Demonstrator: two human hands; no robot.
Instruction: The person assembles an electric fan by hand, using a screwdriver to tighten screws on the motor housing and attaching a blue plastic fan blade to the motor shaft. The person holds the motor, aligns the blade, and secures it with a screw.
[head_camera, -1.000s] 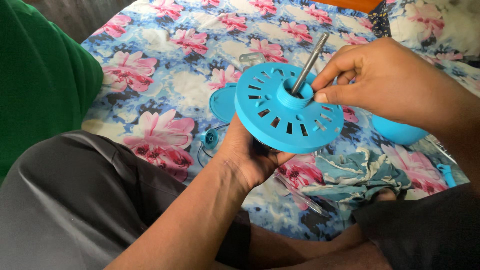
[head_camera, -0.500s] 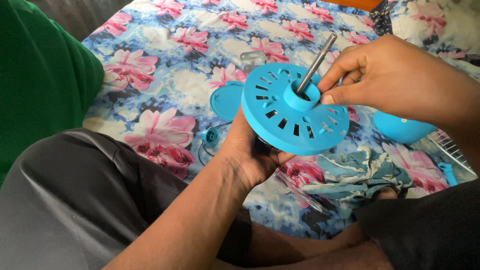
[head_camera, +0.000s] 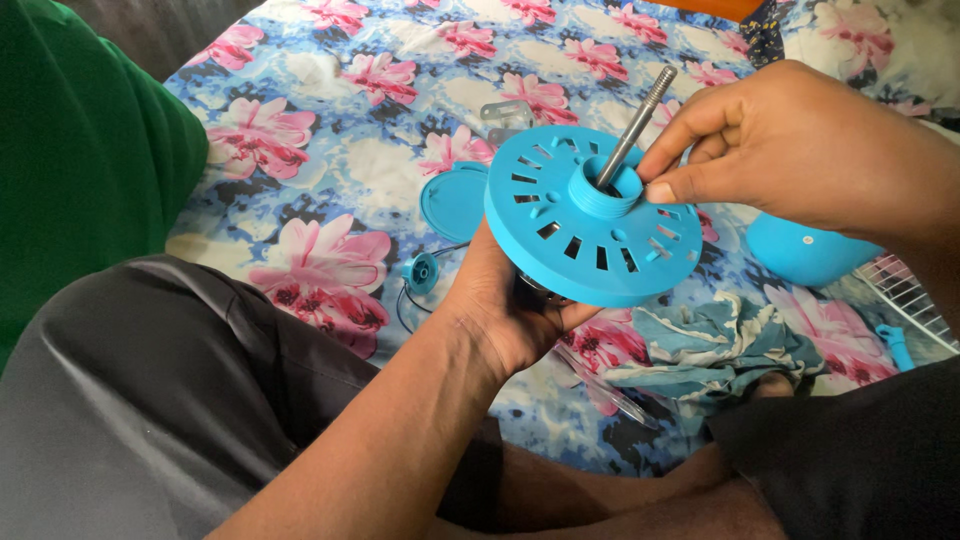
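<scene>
The left hand (head_camera: 505, 310) grips the blue slotted disc (head_camera: 592, 218) from below, its fingers wrapped under the disc and largely hidden. The right hand (head_camera: 800, 150) pinches the raised threaded collar (head_camera: 608, 190) at the disc's centre between thumb and fingers (head_camera: 668, 190). Compared with 1 second ago, the disc has shifted slightly to the right and tilted a little more toward the camera, and the thumb has moved round the collar's edge, which suggests the collar is being turned or seated.

A grey metal rod (head_camera: 637, 122), threaded near its top, rises at a slant out of the collar. The disc is smooth, matte plastic with 1 ring of short radial slots. It is held above a floral bedsheet (head_camera: 300, 130), on which lie a small blue round lid (head_camera: 452, 202), a blue dome-shaped piece (head_camera: 800, 252), a crumpled teal cloth (head_camera: 720, 350) and part of a white wire grille (head_camera: 910, 298).
</scene>
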